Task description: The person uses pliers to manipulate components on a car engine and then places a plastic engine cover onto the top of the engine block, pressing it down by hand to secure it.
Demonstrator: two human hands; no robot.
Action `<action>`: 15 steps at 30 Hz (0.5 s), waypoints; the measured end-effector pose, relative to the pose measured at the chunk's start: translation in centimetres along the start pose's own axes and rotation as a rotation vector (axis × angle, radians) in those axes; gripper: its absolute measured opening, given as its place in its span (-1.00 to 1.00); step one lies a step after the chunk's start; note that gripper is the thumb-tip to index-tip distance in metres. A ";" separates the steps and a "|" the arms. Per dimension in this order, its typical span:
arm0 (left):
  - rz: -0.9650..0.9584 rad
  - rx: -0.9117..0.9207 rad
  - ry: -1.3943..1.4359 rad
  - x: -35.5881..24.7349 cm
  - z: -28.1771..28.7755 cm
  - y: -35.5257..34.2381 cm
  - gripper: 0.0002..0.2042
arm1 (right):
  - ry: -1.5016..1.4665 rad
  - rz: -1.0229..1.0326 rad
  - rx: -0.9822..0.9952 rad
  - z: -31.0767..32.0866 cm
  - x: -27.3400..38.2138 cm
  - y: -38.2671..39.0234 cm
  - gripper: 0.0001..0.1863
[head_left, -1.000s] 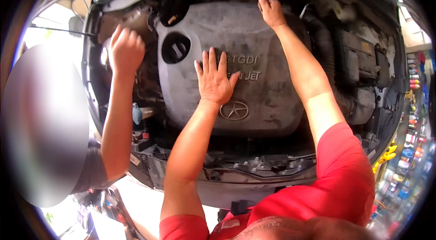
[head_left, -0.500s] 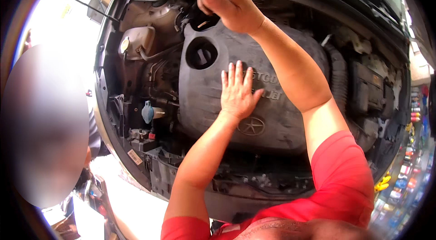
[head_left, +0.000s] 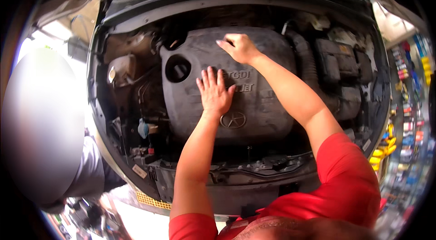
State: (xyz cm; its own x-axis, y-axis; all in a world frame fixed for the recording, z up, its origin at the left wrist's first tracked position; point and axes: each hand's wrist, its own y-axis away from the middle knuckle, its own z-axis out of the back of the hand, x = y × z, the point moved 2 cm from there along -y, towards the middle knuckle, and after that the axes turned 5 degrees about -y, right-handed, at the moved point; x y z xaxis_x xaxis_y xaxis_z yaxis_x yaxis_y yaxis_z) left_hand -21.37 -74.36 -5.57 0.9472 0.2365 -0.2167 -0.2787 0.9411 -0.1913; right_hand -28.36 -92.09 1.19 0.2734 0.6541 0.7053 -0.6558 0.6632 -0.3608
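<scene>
My left hand (head_left: 215, 95) lies flat on the dark engine cover (head_left: 195, 115), fingers spread, just beside the raised lettering and above the round emblem (head_left: 233, 120). My right hand (head_left: 240, 48) is closed into a loose fist over the cover's rear middle, thumb side toward the left. Nothing shows in its fingers; whether it touches the cover I cannot tell. Near the cover's left edge, a round opening surrounds a dark oil filler cap (head_left: 180, 69).
Left in the engine bay are a pale reservoir (head_left: 123, 68) with a light cap and a blue cap (head_left: 143, 128). A ribbed hose (head_left: 305, 56) and a black box (head_left: 337, 61) sit right. A person's sleeve (head_left: 88, 167) is at far left; shelves of bottles (head_left: 406, 126) stand at far right.
My right fist has moved from the cover's rear left edge back toward its middle. My left hand stays flat on the cover. The whole view has shifted.
</scene>
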 end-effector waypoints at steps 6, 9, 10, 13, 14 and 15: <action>0.000 0.053 -0.005 -2.8 1.7 -1.1 -0.29 | 0.581 -0.470 0.051 12.2 -13.8 3.3 -0.38; -0.017 0.110 -0.033 -3.6 1.5 0.0 -0.25 | 0.423 -0.549 0.279 12.3 -16.8 0.8 -0.23; -0.025 0.127 -0.047 -3.8 1.4 0.3 -0.23 | 0.391 -0.579 0.337 11.8 -17.6 -0.1 -0.20; -0.043 0.176 -0.042 -5.0 0.9 0.3 -0.23 | 0.335 -0.629 0.343 11.5 -20.7 -1.0 -0.18; -0.033 0.164 -0.075 -4.6 0.7 0.5 -0.24 | 0.316 -0.639 0.347 10.9 -20.8 -1.6 -0.17; -0.026 0.170 -0.081 -4.5 0.6 0.6 -0.24 | 0.299 -0.651 0.349 10.4 -20.8 -1.9 -0.16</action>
State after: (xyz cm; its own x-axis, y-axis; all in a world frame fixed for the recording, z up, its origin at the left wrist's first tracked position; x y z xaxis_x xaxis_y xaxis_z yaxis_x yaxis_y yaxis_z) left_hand -25.73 -74.72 -4.14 0.9654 0.2233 -0.1346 -0.2293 0.9729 -0.0303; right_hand -40.11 -110.75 -6.45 0.8219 0.2771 0.4976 -0.4686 0.8257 0.3142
